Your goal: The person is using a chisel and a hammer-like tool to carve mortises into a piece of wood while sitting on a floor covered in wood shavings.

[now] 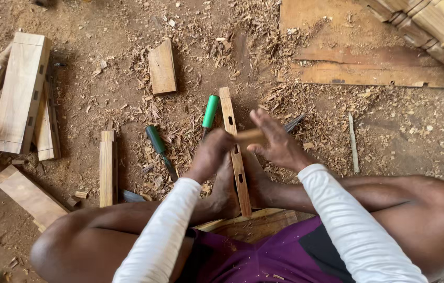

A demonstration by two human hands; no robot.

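Note:
I sit on the ground with a long narrow wooden strip (231,118) with slots cut in it pinned under my bare feet (227,194). My left hand (210,155) is curled into a fist right beside the strip; whether anything is inside it is hidden. My right hand (278,142) is on the strip's other side. Its thumb is under a small, motion-blurred wooden block (249,137) and its fingers are stretched over it. The block hovers just above the strip, between the two hands.
Two green-handled chisels (210,111) (156,140) lie in the shavings left of the strip. Wooden blocks and slotted pieces (20,89) (106,167) (162,67) lie to the left and behind. A flat board (368,73) and turned posts (431,26) are at the right rear.

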